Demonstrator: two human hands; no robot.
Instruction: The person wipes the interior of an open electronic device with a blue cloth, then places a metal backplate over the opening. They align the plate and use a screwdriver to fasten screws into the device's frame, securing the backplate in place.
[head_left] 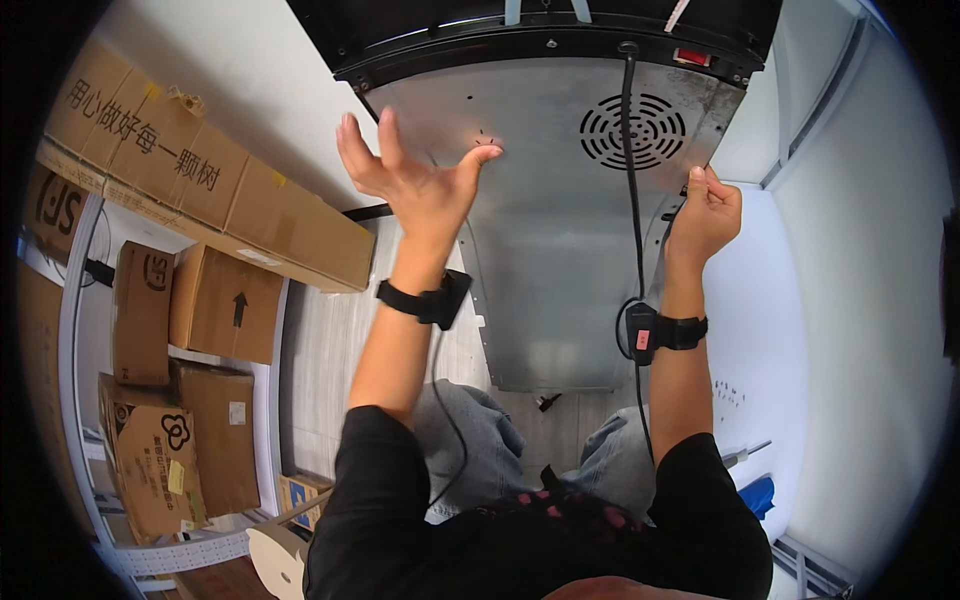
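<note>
A large sheet-metal panel (540,300) covers the back of a black appliance (440,45) in front of me. My left hand (425,175) is at the panel's left side, fingers spread and thumb stretched out over the metal. It holds nothing. At the panel's right edge, below the round vent slots (633,132), my right hand (708,210) is closed in a pinch. What lies between its fingertips is too small to make out. A black power cord (630,170) hangs from the appliance down across the panel, beside a red switch (692,57).
Cardboard boxes (225,300) fill a shelf on the left, with a long carton (210,190) on top. On the white surface to the right lie several small screws (730,393), a screwdriver (748,453) and a blue object (758,496). A plug (547,402) rests on the floor below the panel.
</note>
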